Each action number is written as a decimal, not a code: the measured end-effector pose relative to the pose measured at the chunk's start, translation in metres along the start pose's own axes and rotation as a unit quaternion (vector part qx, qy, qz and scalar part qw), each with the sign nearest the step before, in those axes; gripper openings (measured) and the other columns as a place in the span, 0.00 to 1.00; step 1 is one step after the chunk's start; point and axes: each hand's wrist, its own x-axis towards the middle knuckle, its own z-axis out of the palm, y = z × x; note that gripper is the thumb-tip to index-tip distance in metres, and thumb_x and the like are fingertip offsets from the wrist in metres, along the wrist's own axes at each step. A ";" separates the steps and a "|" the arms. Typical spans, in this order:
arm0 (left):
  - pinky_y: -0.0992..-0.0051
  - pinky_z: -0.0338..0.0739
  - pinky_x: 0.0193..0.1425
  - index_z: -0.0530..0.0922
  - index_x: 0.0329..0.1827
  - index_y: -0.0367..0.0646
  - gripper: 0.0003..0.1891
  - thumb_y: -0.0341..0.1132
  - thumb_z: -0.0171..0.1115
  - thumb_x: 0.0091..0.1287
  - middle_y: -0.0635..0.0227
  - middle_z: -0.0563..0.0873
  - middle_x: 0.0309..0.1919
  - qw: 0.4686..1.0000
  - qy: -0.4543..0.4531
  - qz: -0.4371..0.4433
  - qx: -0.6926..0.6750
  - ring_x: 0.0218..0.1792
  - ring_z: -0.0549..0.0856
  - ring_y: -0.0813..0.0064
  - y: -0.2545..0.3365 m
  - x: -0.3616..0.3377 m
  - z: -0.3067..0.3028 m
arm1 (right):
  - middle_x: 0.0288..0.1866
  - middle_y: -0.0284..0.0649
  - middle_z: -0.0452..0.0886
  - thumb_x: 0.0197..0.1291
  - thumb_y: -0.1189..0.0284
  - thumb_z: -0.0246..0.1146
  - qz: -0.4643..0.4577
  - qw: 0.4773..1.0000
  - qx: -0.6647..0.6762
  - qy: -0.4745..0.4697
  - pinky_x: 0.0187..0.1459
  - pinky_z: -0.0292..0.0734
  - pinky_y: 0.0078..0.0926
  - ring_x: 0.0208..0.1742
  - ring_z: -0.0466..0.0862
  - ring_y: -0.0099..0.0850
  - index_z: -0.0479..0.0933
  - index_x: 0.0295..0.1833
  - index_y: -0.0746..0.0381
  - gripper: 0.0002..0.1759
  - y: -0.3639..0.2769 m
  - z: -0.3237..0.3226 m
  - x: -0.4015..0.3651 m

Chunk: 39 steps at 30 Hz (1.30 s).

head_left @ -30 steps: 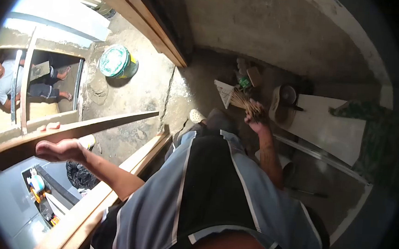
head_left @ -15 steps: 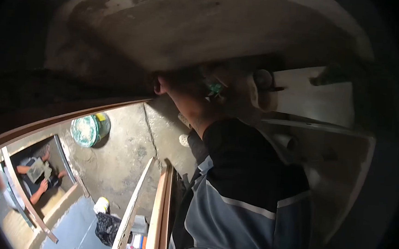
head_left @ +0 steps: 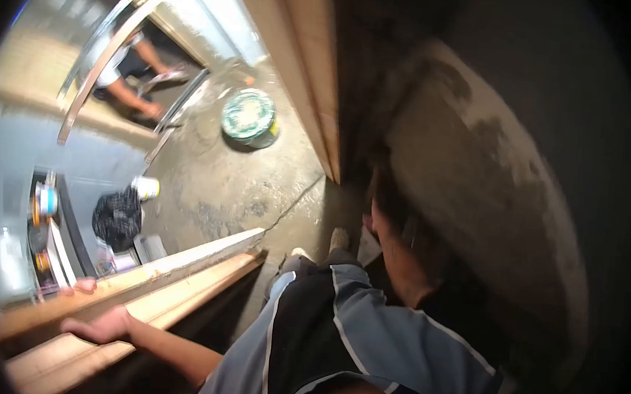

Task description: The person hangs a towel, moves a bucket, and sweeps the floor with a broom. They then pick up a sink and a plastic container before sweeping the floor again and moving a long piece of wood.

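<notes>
My left hand (head_left: 105, 325) is wrapped round a wooden door frame (head_left: 177, 297) at the lower left, thumb on the near side and fingertips showing over the far side. In the shadow right of centre, my right hand (head_left: 374, 219) is close to a dark, patchy wall surface (head_left: 451, 140). Its fingers are mostly lost in the dark, and whatever they may hold cannot be made out.
Beyond the doorway, a bucket with a green-and-white lid (head_left: 249, 117) stands on the wet floor (head_left: 192, 181). A black plastic bag (head_left: 118, 217) and a white tub (head_left: 146, 187) lie nearby. Another person (head_left: 123, 66) works low behind a bent strip (head_left: 105, 65).
The view has turned, bringing the doorway and bucket toward the centre. My left hand now shows on the frame. The pale sheet and small green item seen earlier are out of sight.
</notes>
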 end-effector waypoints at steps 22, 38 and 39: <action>0.71 0.70 0.46 0.66 0.37 0.39 0.10 0.37 0.53 0.64 0.64 0.73 0.38 0.983 -0.005 0.006 -0.183 0.39 0.75 0.73 -0.233 0.111 0.228 | 0.65 0.46 0.67 0.63 0.56 0.55 -0.719 0.628 -0.077 -0.286 0.64 0.60 0.35 0.65 0.68 0.36 0.61 0.67 0.66 0.34 -0.337 0.471 -0.351; 0.68 0.74 0.37 0.58 0.63 0.41 0.34 0.63 0.42 0.68 0.52 0.73 0.45 0.885 -0.138 -0.058 -0.441 0.32 0.78 0.59 -0.350 0.295 0.323 | 0.53 0.40 0.76 0.70 0.59 0.50 -0.626 0.778 -0.010 0.054 0.45 0.74 0.21 0.39 0.80 0.23 0.68 0.63 0.63 0.24 -0.509 0.514 -0.243; 0.68 0.77 0.37 0.56 0.64 0.43 0.33 0.62 0.41 0.68 0.52 0.74 0.45 0.857 -0.127 -0.038 -0.498 0.32 0.79 0.59 -0.340 0.301 0.322 | 0.49 0.39 0.77 0.69 0.57 0.51 -0.617 0.777 -0.045 0.113 0.40 0.75 0.22 0.35 0.81 0.24 0.69 0.61 0.63 0.24 -0.515 0.513 -0.230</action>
